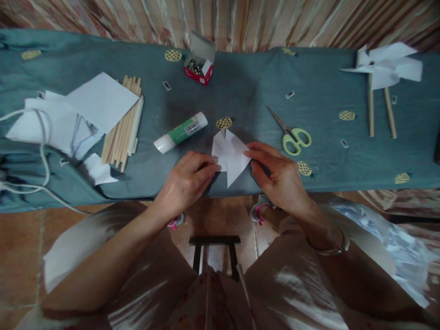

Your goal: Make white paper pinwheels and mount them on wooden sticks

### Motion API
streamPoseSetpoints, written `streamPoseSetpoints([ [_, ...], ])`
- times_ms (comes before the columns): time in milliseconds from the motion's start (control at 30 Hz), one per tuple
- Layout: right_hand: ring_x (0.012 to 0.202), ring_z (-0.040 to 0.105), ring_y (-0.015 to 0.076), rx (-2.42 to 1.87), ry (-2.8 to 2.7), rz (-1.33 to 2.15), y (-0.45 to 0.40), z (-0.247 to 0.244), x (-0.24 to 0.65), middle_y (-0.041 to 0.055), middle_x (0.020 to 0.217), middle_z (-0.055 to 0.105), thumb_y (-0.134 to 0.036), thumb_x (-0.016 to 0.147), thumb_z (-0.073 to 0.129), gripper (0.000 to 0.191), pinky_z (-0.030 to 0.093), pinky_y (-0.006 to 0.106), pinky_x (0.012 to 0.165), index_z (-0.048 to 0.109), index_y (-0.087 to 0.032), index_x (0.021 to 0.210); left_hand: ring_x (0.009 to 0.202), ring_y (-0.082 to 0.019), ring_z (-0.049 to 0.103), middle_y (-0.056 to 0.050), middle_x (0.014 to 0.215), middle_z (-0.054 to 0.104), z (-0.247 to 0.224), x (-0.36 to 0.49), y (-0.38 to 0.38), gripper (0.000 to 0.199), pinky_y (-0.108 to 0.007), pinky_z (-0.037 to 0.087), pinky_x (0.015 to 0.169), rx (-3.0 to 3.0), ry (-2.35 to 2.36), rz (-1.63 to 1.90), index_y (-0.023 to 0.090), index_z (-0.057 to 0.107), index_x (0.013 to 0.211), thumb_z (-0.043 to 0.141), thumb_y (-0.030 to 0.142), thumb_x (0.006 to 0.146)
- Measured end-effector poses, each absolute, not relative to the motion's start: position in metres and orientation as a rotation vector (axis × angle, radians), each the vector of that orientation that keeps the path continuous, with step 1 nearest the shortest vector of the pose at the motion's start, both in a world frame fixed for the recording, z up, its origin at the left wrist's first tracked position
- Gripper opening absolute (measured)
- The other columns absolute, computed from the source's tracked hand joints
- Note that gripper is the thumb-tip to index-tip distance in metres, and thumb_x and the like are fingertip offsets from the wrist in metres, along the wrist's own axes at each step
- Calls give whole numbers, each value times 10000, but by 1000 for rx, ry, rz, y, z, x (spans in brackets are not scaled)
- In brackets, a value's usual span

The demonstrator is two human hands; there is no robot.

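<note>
A white paper piece (234, 158) with cut slits and folded corners lies near the front edge of the cloth-covered table, between my hands. My left hand (185, 178) pinches its left corner between thumb and fingers. At the right corner, my right hand (277, 172) grips the paper with thumb and fingertips. A glue stick (181, 132) with a green label lies just beyond my left hand. Green-handled scissors (291, 133) rest beyond my right hand, blades pointing away to the left.
A red box of metal pins (199, 68) stands open at the back. Wooden sticks (120, 126), paper sheets (103, 98) and a white cable (44, 156) are at left. Two paper pinwheels (385, 66) on sticks lie at right. Crumpled paper (388, 243) sits below the table's right side.
</note>
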State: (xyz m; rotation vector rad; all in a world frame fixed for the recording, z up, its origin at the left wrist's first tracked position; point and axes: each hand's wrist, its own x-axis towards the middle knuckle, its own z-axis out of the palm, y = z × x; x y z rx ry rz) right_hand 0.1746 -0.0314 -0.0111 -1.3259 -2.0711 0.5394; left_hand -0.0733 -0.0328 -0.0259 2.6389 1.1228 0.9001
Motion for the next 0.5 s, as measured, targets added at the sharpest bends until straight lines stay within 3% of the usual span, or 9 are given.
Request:
streamPoseSetpoints([
  [300,989,730,238,-1257,-2158,448,-36,-3,170,101,1089,774,-128,925,554,248,594,418,917,722,-176,1100,919,-209,651,-106,1062,711,-26,-74,-34,160,-350,569,764,2623,1097,938,141,666,1110,621,160,958],
  [500,1012,737,219,-1214,-2161,601,-43,5,167,80,1096,773,-88,882,571,301,596,392,924,704,-193,1131,925,-227,649,-125,1056,711,-24,-77,-33,150,-367,566,768,2620,1105,918,119,673,1088,603,142,958],
])
